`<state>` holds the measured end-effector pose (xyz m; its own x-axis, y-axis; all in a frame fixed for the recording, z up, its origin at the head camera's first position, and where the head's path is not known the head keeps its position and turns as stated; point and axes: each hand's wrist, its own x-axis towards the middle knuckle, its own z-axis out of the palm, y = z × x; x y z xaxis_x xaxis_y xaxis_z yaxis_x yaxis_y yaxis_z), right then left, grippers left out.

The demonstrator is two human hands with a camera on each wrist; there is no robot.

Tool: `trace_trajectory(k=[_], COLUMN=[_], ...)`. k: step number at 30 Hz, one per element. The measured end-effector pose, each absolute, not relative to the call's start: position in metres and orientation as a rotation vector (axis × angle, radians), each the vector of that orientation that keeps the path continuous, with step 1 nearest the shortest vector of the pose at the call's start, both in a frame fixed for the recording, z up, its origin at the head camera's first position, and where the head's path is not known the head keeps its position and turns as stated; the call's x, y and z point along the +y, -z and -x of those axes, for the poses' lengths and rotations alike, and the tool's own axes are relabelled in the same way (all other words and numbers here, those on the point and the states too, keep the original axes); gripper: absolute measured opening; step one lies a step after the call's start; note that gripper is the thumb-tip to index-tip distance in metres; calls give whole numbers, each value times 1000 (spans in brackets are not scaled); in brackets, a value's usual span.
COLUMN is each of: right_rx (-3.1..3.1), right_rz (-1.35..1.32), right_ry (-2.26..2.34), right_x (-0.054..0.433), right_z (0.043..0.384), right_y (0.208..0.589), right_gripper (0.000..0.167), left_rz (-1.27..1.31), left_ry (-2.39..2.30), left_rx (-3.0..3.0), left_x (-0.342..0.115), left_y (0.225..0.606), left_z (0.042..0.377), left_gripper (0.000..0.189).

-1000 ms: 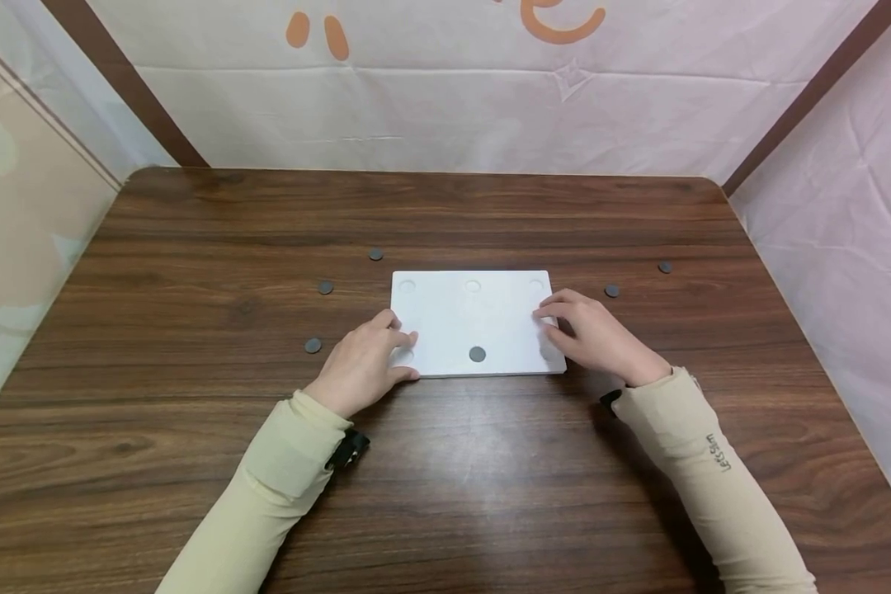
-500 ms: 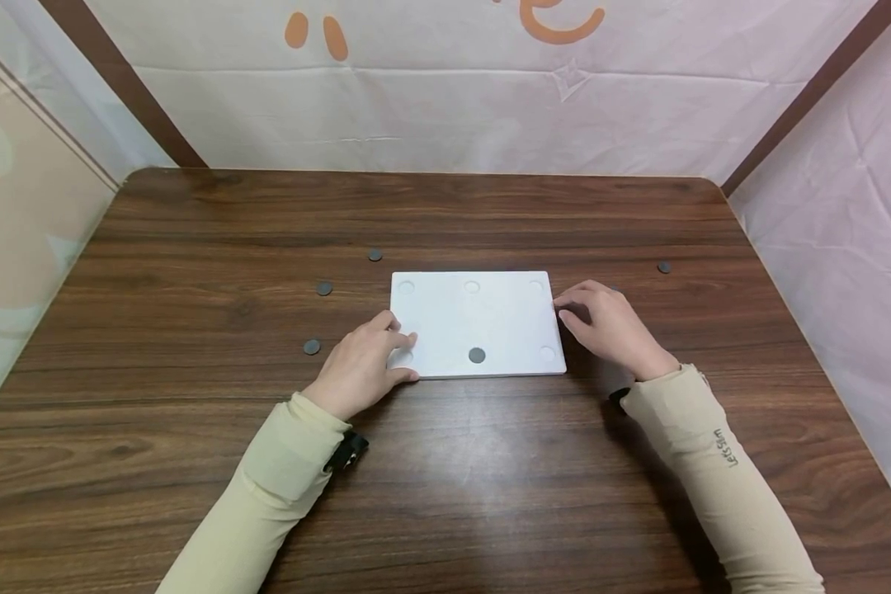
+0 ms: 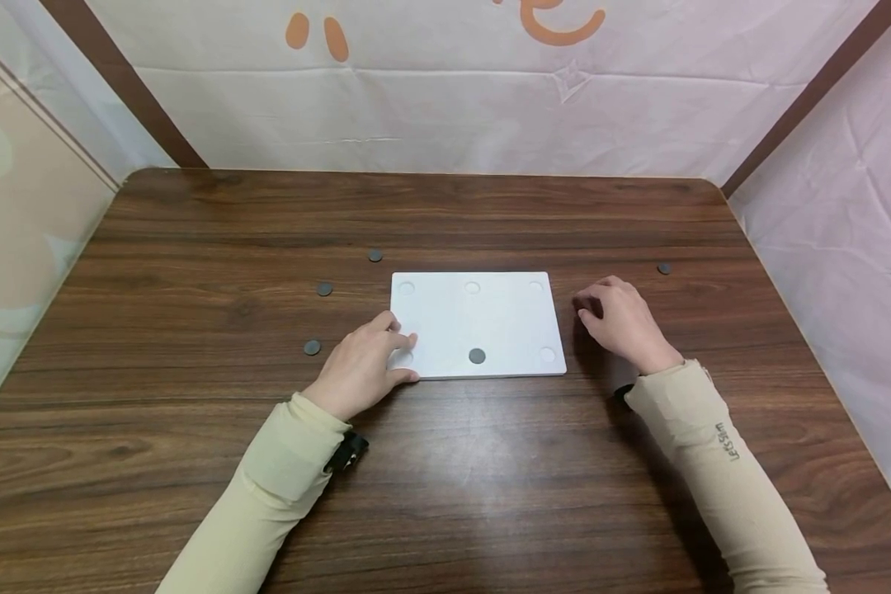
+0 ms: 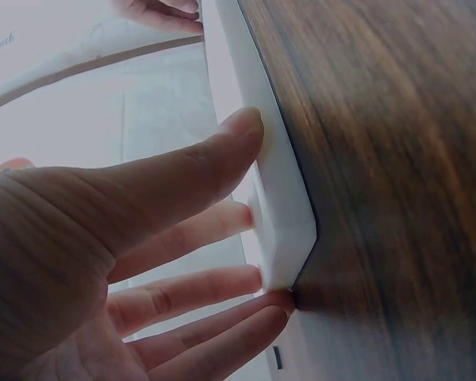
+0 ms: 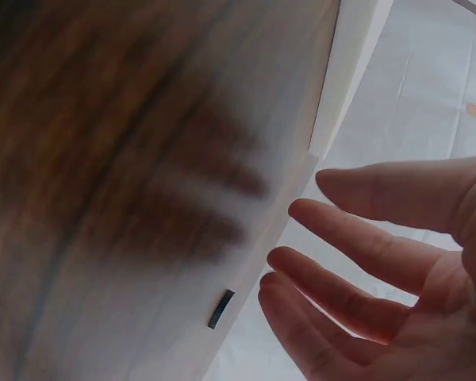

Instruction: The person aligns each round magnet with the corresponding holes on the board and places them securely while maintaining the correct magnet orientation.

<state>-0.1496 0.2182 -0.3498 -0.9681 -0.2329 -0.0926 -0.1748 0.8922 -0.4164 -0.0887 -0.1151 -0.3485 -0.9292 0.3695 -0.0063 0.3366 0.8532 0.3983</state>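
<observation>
We work at a dark wooden table [image 3: 193,495] closed in by pale fabric walls. Going from left to right, three small dark discs lie on the wood out past our left hand: one [image 3: 312,347] just to its left, one [image 3: 325,289] farther ahead of it, and one [image 3: 374,256] farther off still, beyond the board's far left corner.

Our left hand [image 3: 361,363] rests on the near left corner of the white board [image 3: 483,318], fingers straight and spread. In the left wrist view the thumb lies along the board's edge [image 4: 282,214] while the fingertips [image 4: 250,218] touch its top face; nothing is pinched.

The board lies flat between our two hands, with shallow round dimples along its far and near edges. One dark disc [image 3: 477,355] sits in the middle dimple of the near row, to the right of our left fingertips.

Our right hand [image 3: 619,322] is off the board, just beside its right edge, over bare wood. Its fingers are loosely bent and apart, holding nothing; the right wrist view shows the fingers [image 5: 357,238] spread above the table, with a dark disc [image 5: 220,309] seen edge-on just below them. One more disc [image 3: 664,268] lies ahead and to the right of that hand.
</observation>
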Motion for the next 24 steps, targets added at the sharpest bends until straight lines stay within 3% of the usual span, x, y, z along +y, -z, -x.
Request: trace_trajectory(k=[24], right_rx=[2851], right_rz=[215], right_ry=[580], right_x=[235], right_z=[162], right_y=[348], right_gripper=[39], left_rz=[-563], left_ry=[-601], left_rx=[2939], left_x=[-115], left_y=[348], left_z=[89], left_gripper=[39])
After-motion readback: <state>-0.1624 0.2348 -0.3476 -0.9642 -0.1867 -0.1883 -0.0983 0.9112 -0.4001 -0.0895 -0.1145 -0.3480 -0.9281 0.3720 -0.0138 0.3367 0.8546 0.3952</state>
